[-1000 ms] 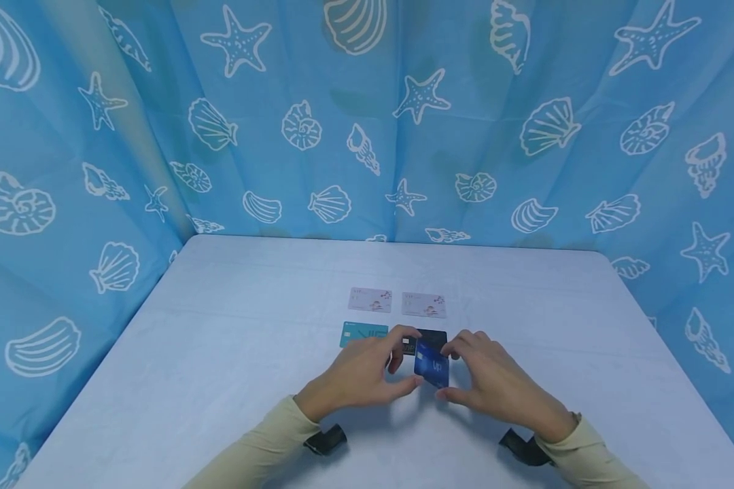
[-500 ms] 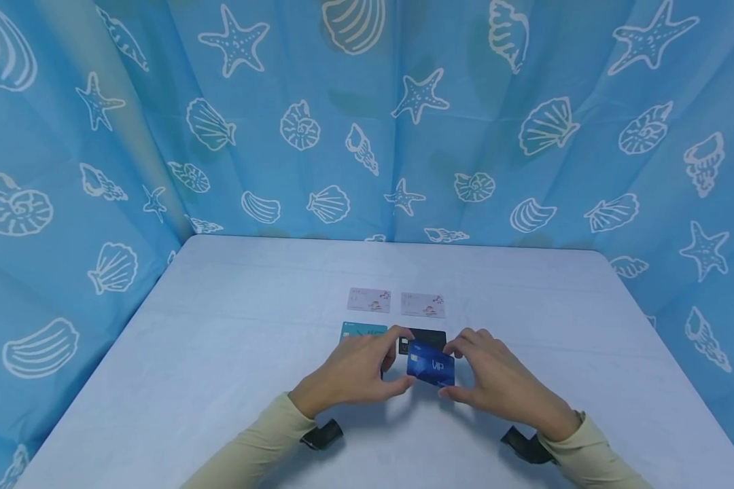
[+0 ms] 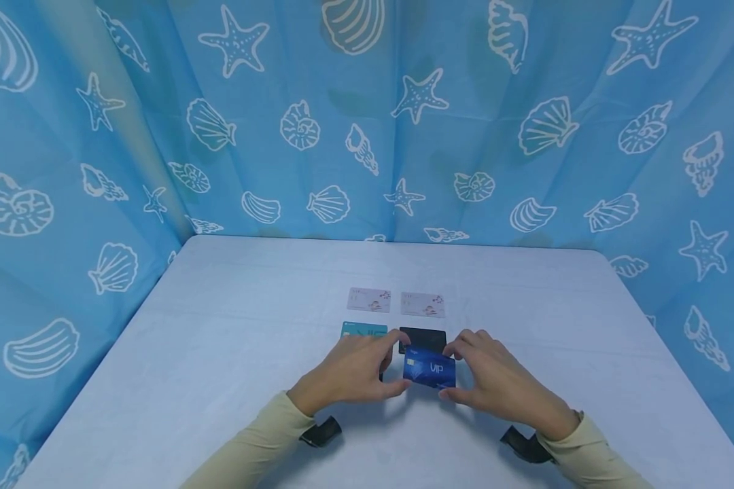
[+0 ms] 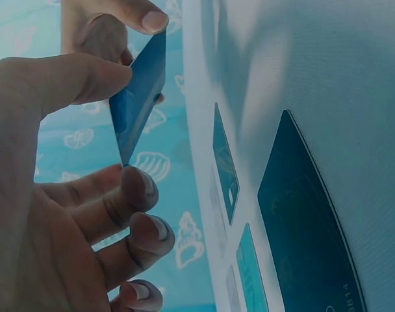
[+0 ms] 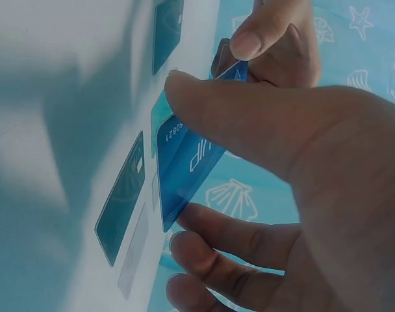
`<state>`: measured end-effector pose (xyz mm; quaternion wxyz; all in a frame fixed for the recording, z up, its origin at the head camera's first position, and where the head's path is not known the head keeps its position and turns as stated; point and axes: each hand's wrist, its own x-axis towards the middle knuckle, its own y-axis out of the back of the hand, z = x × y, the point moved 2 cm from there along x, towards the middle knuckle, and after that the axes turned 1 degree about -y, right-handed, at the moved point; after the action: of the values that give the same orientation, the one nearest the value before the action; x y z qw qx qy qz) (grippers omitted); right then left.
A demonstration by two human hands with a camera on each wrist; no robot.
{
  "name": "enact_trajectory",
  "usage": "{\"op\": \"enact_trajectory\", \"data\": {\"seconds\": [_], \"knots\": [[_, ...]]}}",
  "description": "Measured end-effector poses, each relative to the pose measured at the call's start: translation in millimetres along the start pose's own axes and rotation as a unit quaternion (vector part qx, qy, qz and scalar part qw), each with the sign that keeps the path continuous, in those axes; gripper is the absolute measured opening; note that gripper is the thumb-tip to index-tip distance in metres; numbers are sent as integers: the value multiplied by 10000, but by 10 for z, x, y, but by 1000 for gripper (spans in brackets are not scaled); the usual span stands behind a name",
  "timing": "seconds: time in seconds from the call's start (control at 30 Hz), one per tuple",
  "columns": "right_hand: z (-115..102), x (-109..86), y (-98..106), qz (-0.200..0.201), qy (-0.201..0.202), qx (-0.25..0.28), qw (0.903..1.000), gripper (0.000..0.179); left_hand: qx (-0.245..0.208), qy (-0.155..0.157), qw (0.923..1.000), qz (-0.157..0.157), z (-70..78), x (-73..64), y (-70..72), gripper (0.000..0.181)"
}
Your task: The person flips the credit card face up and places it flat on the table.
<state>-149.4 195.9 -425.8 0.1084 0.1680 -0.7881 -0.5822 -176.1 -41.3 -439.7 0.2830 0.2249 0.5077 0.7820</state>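
Above the table, a blue VIP card [image 3: 430,369] is held tilted between two hands. My left hand [image 3: 350,370] pinches its left end between thumb and a fingertip, and the thumb [image 4: 97,78] shows on its edge in the left wrist view. At the opposite end, my right hand [image 3: 495,373] grips the card with thumb and forefinger. Just behind it lies a black card [image 3: 428,337] on the table. A teal card [image 3: 362,329] is partly covered by the left hand. Beneath that hand lies another dark blue card [image 4: 305,208], mostly hidden in the head view.
Two pale cards, one on the left [image 3: 369,299] and one on the right [image 3: 423,304], lie side by side farther back. All rest on a white-covered table [image 3: 251,319]. A blue curtain [image 3: 355,88] with shell prints hangs behind it.
The blue card has turned to face upward and forward more squarely, so its VIP lettering shows plainly. My left hand has shifted slightly left; the right has barely moved.
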Motion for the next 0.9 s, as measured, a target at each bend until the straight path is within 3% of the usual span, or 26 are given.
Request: {"op": "enact_trajectory", "data": {"seconds": [0.5,0.9], "knots": [[4,26,-94,-266,-121,-29,9996,56,242,-13,9992,-321,6,-13,-12,61],[-9,43,-142,-485,-207,32,9986,57,340,183,9975,-588,5,-2,-72,63]]}}
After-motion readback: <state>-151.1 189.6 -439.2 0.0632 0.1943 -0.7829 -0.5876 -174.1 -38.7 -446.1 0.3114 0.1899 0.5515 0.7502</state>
